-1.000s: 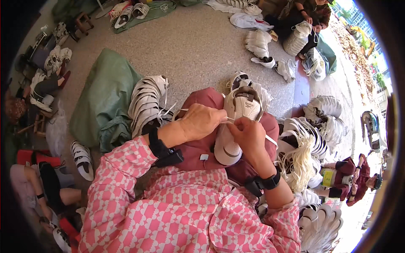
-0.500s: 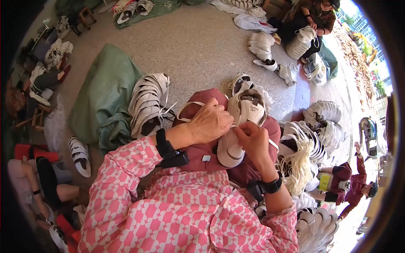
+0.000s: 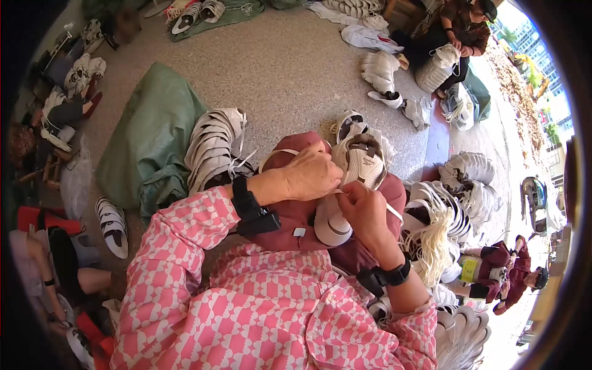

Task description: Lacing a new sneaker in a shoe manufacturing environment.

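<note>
A white sneaker (image 3: 354, 179) lies on the person's lap at the centre of the head view, sole end toward six o'clock, resting on maroon cloth (image 3: 290, 216). The left hand (image 3: 311, 176) is curled over the shoe's near side at about nine o'clock of it, fingers closed on the upper and a white lace (image 3: 274, 157) that loops out toward ten o'clock. The right hand (image 3: 364, 213) sits at five o'clock of the shoe, fingertips pinched shut on another stretch of lace just beside the sole. Both wrists carry black bands. At ten o'clock a stack of white shoe uppers (image 3: 213, 148) lies against a green sack (image 3: 148, 139) on the floor; more white uppers (image 3: 456, 191) are heaped at three o'clock. Another person (image 3: 456, 31) sits at one o'clock.
</note>
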Motion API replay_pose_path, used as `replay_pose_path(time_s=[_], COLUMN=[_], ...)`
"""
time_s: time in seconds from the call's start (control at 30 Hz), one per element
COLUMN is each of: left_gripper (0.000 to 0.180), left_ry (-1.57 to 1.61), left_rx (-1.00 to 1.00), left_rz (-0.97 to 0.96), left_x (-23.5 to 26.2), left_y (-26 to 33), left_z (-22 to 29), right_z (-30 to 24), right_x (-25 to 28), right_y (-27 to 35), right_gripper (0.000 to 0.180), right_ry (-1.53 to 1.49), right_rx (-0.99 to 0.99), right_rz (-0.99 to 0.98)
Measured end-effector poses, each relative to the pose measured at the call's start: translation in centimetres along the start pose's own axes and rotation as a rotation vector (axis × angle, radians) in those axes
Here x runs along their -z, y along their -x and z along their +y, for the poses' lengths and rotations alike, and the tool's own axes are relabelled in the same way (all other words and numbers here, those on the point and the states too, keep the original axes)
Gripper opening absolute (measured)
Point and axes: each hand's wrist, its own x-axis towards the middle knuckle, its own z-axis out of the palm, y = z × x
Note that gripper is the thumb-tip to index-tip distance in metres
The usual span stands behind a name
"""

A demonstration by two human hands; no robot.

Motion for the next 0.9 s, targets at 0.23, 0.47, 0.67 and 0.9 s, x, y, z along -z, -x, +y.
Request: replay_pose_path(time_s=[0.23, 0.47, 0.67, 0.9], left_gripper=[0.055, 0.038, 0.029, 0.021], left_ry=[0.267, 0.534, 0.578, 0.704], left_rx=[-0.168, -0.175, -0.131, -0.038], left_rz=[-0.024, -0.303, -0.259, -0.208], left_x=[3.6, 4.1, 2.9, 3.1], left_y=[-1.9, -3.1, -3.3, -2.6], left_z=[-1.4, -3.1, -3.2, -1.4], right_z=[-0.4, 0.7, 0.7, 2.9], right_x=[5.6, 4.4, 2.9, 8.0], right_y=[-2.4, -3.5, -4.0, -4.1], right_gripper=[0.006, 0.013, 0.017, 0.009], right_ry=[0.035, -0.072, 0.046, 0.341], right_rx=[0.406, 0.427, 0.627, 0.523], right_rz=[0.077, -0.131, -0.036, 0.180])
